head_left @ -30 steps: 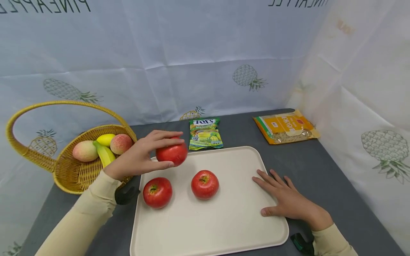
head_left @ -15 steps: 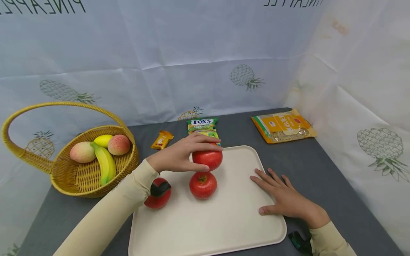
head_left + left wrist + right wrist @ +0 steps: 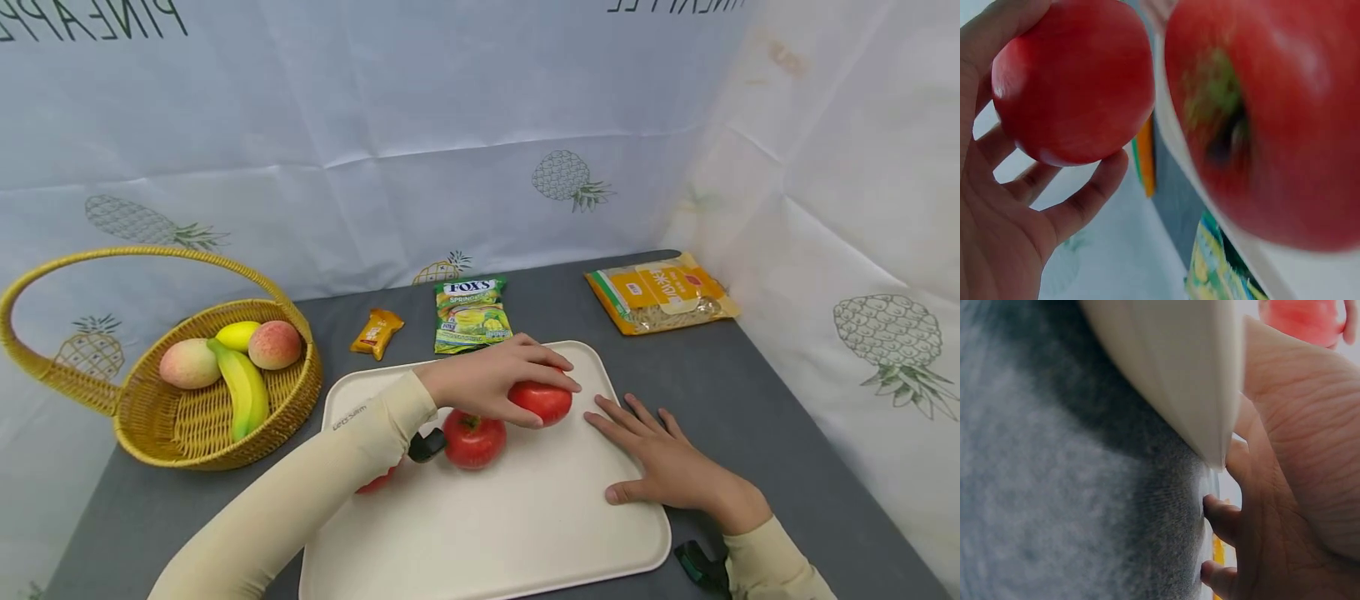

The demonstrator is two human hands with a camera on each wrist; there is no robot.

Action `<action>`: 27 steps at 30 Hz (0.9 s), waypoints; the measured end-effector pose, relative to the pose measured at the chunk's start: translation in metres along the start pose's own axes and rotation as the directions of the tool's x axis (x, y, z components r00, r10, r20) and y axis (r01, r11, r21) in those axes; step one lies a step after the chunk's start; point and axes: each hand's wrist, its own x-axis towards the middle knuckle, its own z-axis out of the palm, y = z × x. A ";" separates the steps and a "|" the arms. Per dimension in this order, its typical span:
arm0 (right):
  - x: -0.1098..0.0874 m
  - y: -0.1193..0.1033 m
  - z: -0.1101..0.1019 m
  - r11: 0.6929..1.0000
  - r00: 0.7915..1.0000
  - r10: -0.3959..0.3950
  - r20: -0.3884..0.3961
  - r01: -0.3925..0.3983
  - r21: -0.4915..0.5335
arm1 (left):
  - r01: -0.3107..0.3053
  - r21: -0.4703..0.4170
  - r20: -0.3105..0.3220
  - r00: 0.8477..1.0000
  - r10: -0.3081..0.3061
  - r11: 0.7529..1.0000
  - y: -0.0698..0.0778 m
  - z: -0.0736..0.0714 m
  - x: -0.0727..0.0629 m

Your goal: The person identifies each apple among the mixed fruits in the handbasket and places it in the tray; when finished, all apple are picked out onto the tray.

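Observation:
My left hand (image 3: 502,375) grips a red apple (image 3: 546,403) over the back right part of the cream tray (image 3: 570,517). In the left wrist view its fingers curve round that apple (image 3: 1075,81), with a second apple (image 3: 1272,125) close by. On the tray, the second apple (image 3: 474,440) sits left of the held one. A third apple (image 3: 377,481) is mostly hidden under my left sleeve. My right hand (image 3: 667,471) rests with spread fingers across the tray's right edge and holds nothing. Whether the held apple touches the tray I cannot tell.
A yellow wicker basket (image 3: 142,429) with a tall handle stands at the left, holding a banana (image 3: 243,392), a lemon and two peaches. Behind the tray lie a small orange packet (image 3: 377,333) and a green Fox's bag (image 3: 471,317). An orange grain bag (image 3: 662,296) lies back right.
My left hand has carried the apple from the tray's back left corner rightward, past the middle apple. The orange packet has come into view, and the sleeve now covers the left apple. My right hand stays put.

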 end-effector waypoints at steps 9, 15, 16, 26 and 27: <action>-0.001 0.001 0.000 1.000 1.000 -0.004 -0.012 0.004 0.007 | -0.049 0.094 0.148 0.988 0.035 0.994 0.009 0.018 0.028; -0.003 0.000 -0.002 1.000 1.000 -0.008 -0.017 0.008 0.007 | -0.056 0.138 0.187 0.982 0.030 0.989 0.016 0.025 0.037; -0.003 -0.001 -0.002 1.000 1.000 -0.008 -0.017 0.008 0.007 | -0.058 0.148 0.189 0.981 0.029 0.987 0.016 0.026 0.038; -0.002 0.001 0.000 1.000 1.000 -0.014 -0.022 0.014 0.000 | -0.026 0.167 0.208 0.978 -0.009 0.986 0.018 0.034 0.042; -0.002 0.001 0.000 1.000 1.000 -0.014 -0.023 0.014 -0.001 | -0.026 0.167 0.207 0.978 -0.009 0.986 0.018 0.035 0.043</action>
